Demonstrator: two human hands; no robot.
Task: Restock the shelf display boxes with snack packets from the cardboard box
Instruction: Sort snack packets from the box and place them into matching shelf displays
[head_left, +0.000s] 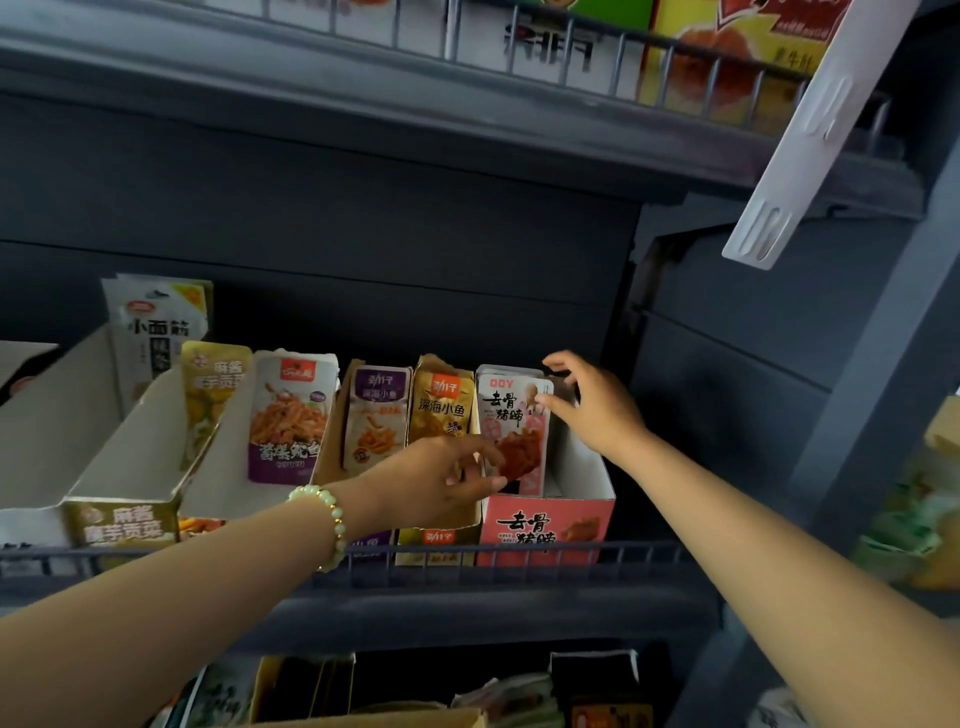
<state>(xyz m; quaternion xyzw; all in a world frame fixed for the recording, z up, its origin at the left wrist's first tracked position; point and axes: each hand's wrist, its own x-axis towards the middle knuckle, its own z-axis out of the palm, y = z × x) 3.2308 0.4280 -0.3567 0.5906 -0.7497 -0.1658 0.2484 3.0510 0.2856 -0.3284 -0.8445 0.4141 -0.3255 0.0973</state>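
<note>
A pink display box (545, 525) stands at the right end of the shelf row, with pink-and-white snack packets (511, 415) upright in it. My left hand (441, 480), a bead bracelet on its wrist, pinches the lower part of the front packet. My right hand (587, 402) holds the top right corner of the packets, thumb on the front and fingers curled over the back. The cardboard supply box (395, 719) shows only as a brown edge at the bottom.
To the left stand a yellow box (439, 545), a purple packet box (371, 415), a squid packet (291, 415) and gold-green boxes (122, 522). A wire rail (519, 556) fronts the shelf. Another shelf (363, 104) hangs above, with a white strip (800, 135) at right.
</note>
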